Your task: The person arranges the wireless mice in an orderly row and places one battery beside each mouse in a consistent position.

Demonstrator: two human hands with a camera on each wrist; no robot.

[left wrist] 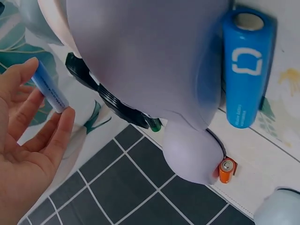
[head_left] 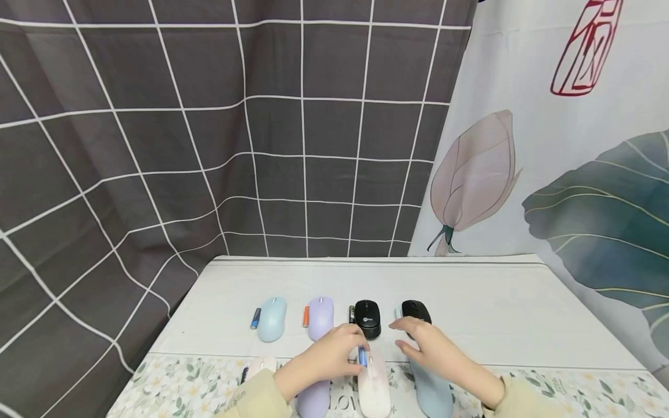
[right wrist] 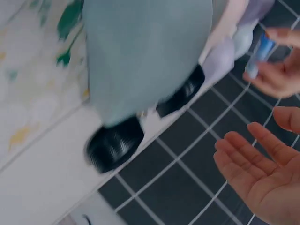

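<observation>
My left hand (head_left: 334, 351) pinches a blue battery (head_left: 362, 356) between thumb and fingertips. The battery is above a pale pink mouse (head_left: 374, 389); in the left wrist view the battery (left wrist: 49, 86) is held at a tilt. My right hand (head_left: 436, 348) has its fingers spread and holds nothing, over a grey-blue mouse (head_left: 435, 392) and partly in front of a black mouse (head_left: 416, 309). In the right wrist view the palm of my right hand (right wrist: 267, 173) shows bare. A lavender mouse (head_left: 315, 400) lies partly under my left forearm.
In the back row are a light blue mouse (head_left: 272, 319) beside a blue battery (head_left: 255, 318), a lavender mouse (head_left: 321, 316) beside an orange battery (head_left: 305, 316), and a black mouse (head_left: 368, 319) beside a dark battery (head_left: 352, 314). Another pale mouse (head_left: 261, 364) is partly covered by my left sleeve.
</observation>
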